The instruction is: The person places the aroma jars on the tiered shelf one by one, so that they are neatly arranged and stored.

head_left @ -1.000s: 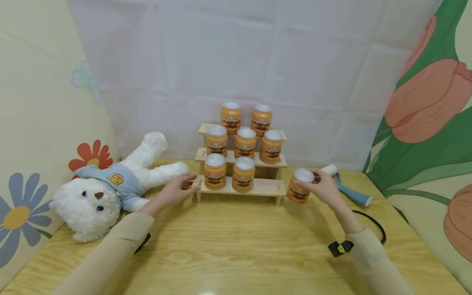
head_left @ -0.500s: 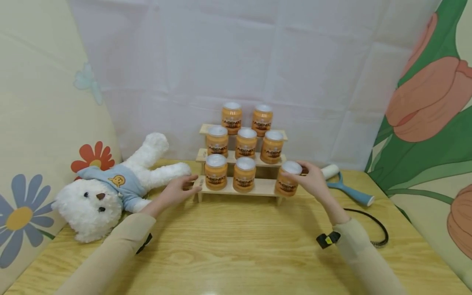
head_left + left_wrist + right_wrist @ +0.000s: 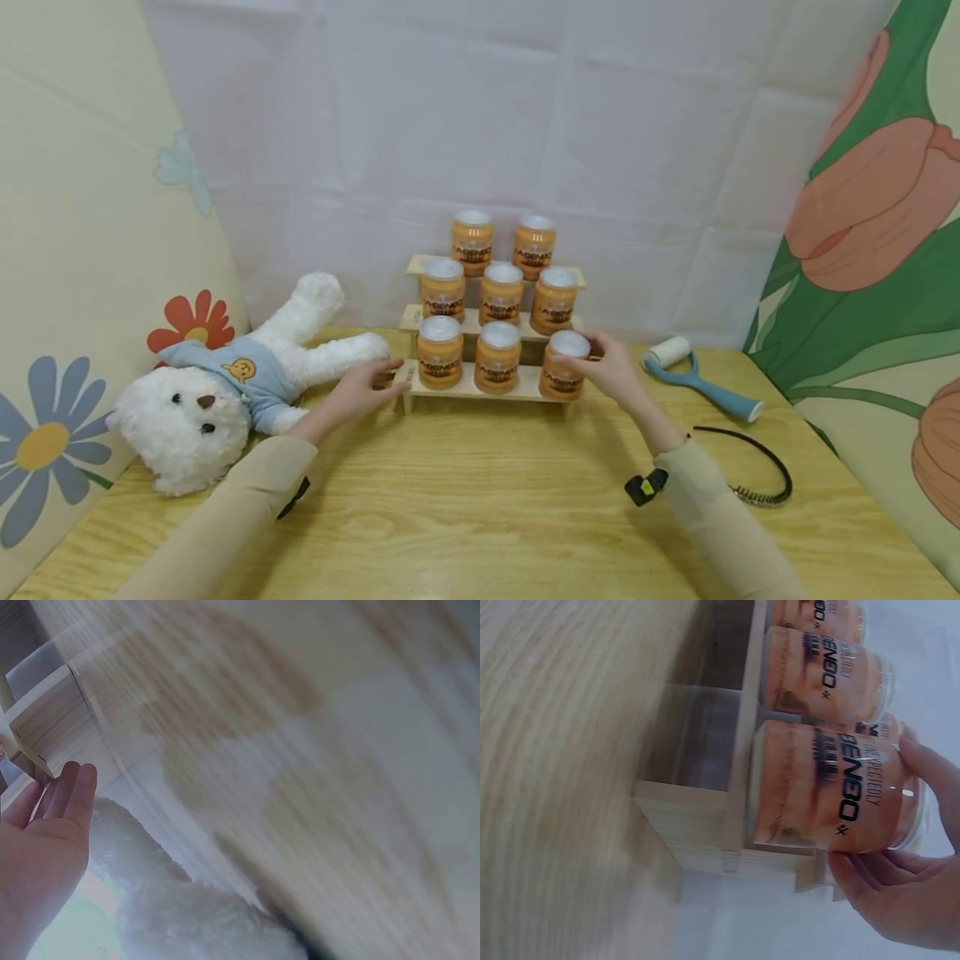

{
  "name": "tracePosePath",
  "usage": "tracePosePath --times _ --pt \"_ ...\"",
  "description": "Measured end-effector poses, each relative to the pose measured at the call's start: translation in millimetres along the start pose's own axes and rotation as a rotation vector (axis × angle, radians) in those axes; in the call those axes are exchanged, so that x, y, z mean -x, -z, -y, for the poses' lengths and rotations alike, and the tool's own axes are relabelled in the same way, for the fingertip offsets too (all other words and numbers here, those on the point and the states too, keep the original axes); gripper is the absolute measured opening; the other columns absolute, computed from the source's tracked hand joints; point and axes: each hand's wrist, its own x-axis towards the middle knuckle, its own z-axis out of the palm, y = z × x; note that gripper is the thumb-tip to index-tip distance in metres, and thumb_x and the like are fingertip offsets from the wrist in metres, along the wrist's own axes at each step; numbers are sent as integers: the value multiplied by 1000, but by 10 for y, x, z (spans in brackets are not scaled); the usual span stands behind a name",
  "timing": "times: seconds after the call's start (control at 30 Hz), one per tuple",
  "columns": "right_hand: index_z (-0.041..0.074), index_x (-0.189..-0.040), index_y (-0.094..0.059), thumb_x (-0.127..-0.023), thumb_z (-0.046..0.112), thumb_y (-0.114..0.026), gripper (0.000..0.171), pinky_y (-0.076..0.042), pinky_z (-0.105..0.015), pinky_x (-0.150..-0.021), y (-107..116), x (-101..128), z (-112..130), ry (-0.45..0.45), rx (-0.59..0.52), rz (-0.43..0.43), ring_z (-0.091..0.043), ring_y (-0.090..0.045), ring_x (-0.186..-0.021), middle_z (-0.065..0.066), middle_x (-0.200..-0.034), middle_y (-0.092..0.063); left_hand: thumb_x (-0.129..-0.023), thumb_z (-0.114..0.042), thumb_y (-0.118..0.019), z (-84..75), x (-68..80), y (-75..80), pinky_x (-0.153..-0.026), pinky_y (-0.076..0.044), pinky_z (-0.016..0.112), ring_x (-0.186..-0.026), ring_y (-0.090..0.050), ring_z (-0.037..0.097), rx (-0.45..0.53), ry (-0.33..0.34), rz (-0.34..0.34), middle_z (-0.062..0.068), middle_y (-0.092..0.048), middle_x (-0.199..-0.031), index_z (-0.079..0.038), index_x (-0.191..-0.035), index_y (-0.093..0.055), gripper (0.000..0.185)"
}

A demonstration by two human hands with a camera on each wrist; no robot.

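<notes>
The orange jar [image 3: 564, 368] stands upright on the right end of the wooden rack's [image 3: 480, 385] lowest step, enclosed by the right hand [image 3: 611, 371] grip. The left hand [image 3: 367, 385], fingers straight, rests against the rack's left end.

Jars [image 3: 498, 293] fill the stepped rack [image 3: 480, 384]; open table [image 3: 480, 500] lies before it, plush bear [image 3: 225, 392] left.

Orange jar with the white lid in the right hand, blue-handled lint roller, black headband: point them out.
Orange jar with white lid [image 3: 564, 369]: head view, label.
Blue-handled lint roller [image 3: 716, 393]: head view, handle.
Black headband [image 3: 780, 471]: head view, right curve of the band.
</notes>
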Motion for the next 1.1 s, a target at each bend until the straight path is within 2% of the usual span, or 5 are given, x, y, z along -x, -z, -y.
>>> tracePosePath --times 0.23,0.6,0.9,1.03,1.1 --pt "5 -137 -43 -80 34 -75 71 -48 -43 -97 -106 -7 -33 3 -63 -23 -31 -53 -117 -17 -129 -52 -94 -37 -56 -6 20 11 -100 -44 52 -123 -47 42 9 23 10 25 -39 -143 3 -142 -38 65" --pt "2 -135 -43 -82 27 -75 67 -46 -43 -100 -228 -66 -26 22 -73 -67 -33 -52 -117 -19 -128 -52 -94 -42 -55 41 17 61 -100 -44 52 -124 -46 43 6 17 14 25 -37 -144 2 -143 -36 68" --pt "6 -136 -45 -81 32 -75 67 -48 -43 -97 -255 -113 -27 45 -44 -54 -33 -55 -114 -17 -128 -53 -94 -42 -55 52 26 100 -99 -45 52 -124 -46 43 4 28 19 25 -38 -144 3 -143 -35 69" --pt "3 -137 -43 -83 27 -73 67 -47 -44 -98 -265 -115 -16 43 -51 -47 -35 -54 -116 -20 -130 -52 -93 -43 -55 50 30 120 -99 -45 52 -125 -45 43 0 31 23 25 -39 -143 3 -143 -35 71" --pt "0 -138 -42 -85 22 -71 65 -46 -45 -100 -261 -54 83 43 -50 -42 -37 -52 -117 -23 -130 -51 -93 -43 -56 55 33 129 -99 -45 51 -124 -46 42 6 32 23 25 -40 -143 3 -143 -35 71"
